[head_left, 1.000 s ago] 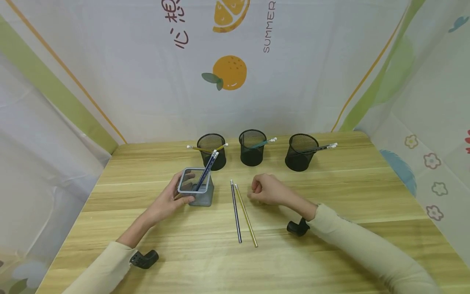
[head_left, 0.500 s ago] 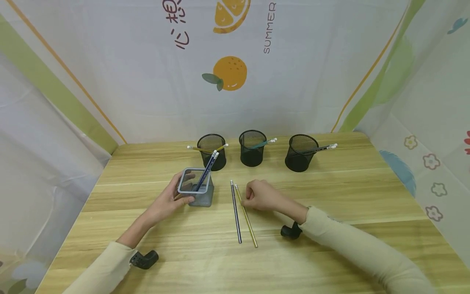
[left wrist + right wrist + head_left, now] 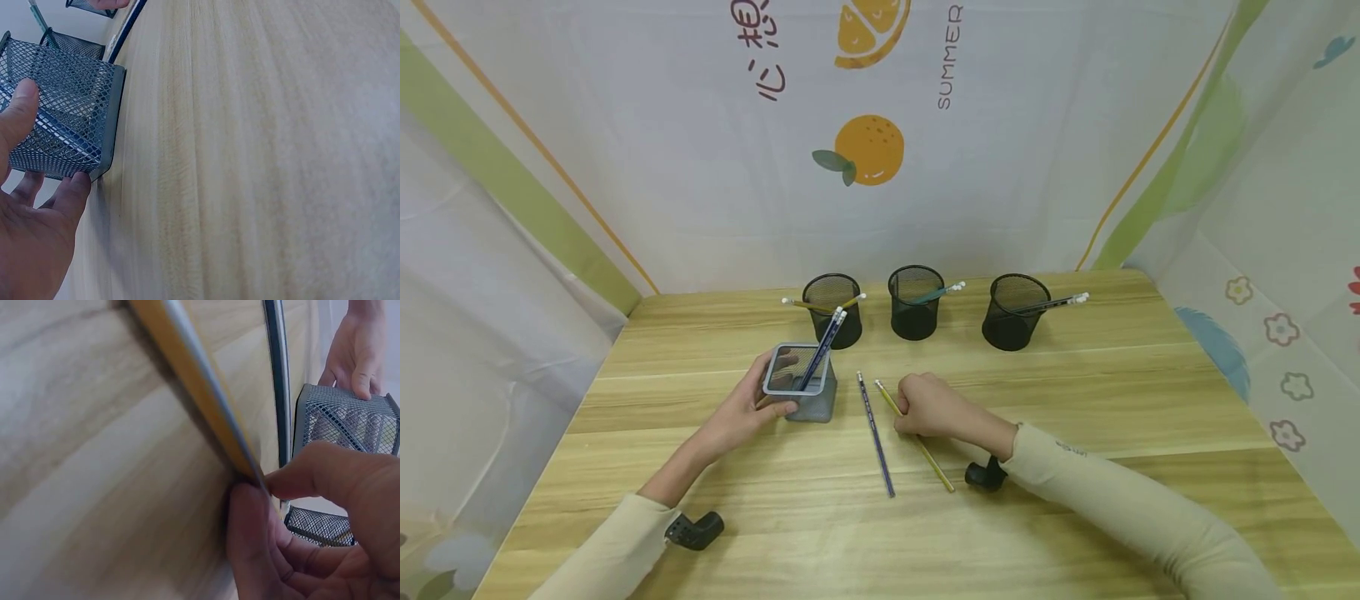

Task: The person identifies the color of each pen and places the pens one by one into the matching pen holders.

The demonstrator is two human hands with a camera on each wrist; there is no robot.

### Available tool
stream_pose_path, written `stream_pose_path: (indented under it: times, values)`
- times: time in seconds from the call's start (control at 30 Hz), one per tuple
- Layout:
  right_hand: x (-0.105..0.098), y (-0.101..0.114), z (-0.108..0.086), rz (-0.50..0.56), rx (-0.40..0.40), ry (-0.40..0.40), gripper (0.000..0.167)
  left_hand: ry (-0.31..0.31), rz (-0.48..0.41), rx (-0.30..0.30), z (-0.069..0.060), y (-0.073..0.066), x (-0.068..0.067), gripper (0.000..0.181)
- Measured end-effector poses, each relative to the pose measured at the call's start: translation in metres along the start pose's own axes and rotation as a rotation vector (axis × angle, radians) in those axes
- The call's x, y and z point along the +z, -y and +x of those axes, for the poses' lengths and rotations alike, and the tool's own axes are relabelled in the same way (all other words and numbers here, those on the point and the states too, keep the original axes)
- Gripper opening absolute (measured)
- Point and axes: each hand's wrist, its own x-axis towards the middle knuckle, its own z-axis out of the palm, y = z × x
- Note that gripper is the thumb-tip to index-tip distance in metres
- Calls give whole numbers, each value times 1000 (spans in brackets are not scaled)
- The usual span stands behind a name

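Observation:
My left hand (image 3: pixel 736 423) holds a grey square mesh pen holder (image 3: pixel 815 407) upright on the table, thumb on its near side and fingers round the left. Dark blue pencils (image 3: pixel 823 346) with white erasers lean inside it. In the right wrist view, thumb and index finger of my right hand (image 3: pixel 312 531) pinch a yellow pencil (image 3: pixel 209 384) around its middle; it lies at or just over the tabletop. Left of it, a dark blue pencil (image 3: pixel 876 437) lies on the wood, between the yellow pencil and the pen holder.
Three round black mesh cups stand along the back: the left cup (image 3: pixel 847 332) with yellow pencils, the middle cup (image 3: pixel 914 323) with green ones, the right cup (image 3: pixel 1006 332) with black ones. Behind the wooden table (image 3: pixel 790 533) hangs a printed white curtain (image 3: pixel 700 200).
My right hand has moved left and nearer and taken hold of the yellow pencil, whose near end has swung right. The loose blue pencil's far end has shifted left. My left hand stays put.

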Motion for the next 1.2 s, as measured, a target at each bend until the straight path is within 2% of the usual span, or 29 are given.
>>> stream_pose_path:
  times: [0.23, 0.7, 1.07, 1.2]
  values:
    - [-4, -6, -2, 69, 14, 27, 25, 2, -2, -2, -1, 0, 1, 80]
    - [-23, -22, -9, 167, 28, -8, 11, 4, 1, 6, 0, -2, 1, 79]
    - [-43, -23, -10, 220, -13, -69, 4, 2, 11, 11, 0, -2, 1, 79]
    - [-52, -22, -11, 235, -17, -119, 5, 3, 10, 10, 0, -2, 1, 78]
